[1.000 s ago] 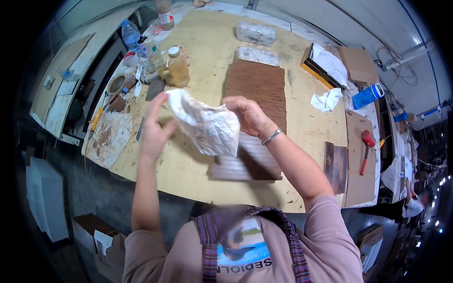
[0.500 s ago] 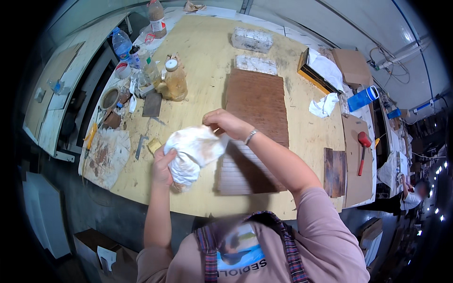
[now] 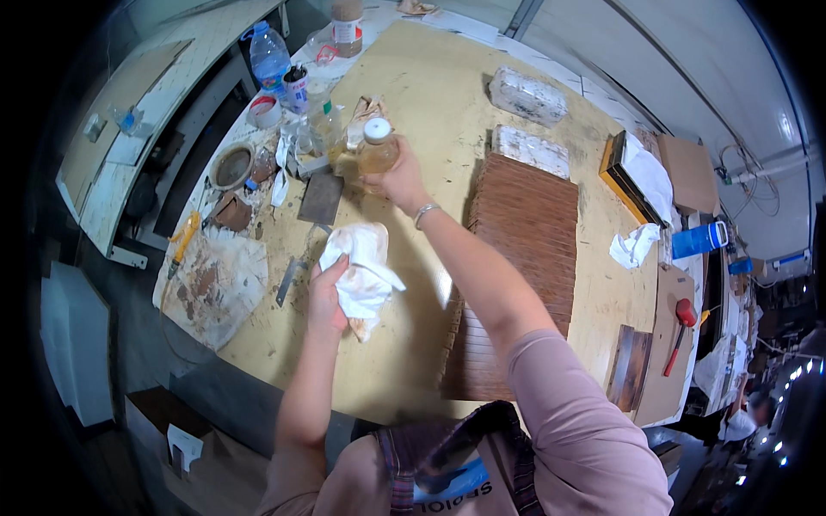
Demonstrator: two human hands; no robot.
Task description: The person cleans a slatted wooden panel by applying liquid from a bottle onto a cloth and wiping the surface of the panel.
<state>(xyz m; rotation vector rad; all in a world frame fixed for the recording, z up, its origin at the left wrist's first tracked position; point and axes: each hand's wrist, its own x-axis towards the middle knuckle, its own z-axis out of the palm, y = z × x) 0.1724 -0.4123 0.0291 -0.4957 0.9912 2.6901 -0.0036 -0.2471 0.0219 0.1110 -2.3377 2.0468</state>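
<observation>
My left hand (image 3: 325,297) is closed around a crumpled white cloth (image 3: 363,262) with brownish stains, held above the near-left part of the table. Farther off, my right hand (image 3: 401,179) wraps round a clear plastic bottle (image 3: 377,155) of amber liquid with a white cap. Whether the bottle's base touches the table cannot be seen. To the right of the cloth lies a brown wooden panel with a ribbed face (image 3: 527,236). My right forearm crosses over its near left part.
Bottles, a tape roll (image 3: 264,112) and a round bowl (image 3: 231,166) crowd the table's left edge, by a stained cloth (image 3: 215,288). Two wrapped blocks (image 3: 528,95) lie beyond the panel. At right are an open box (image 3: 637,181), a blue bottle (image 3: 699,240) and a red mallet (image 3: 684,313).
My right hand has left the cloth and reached forward to take hold of the amber bottle. The cloth stays in my left hand. The whole view has shifted and turned.
</observation>
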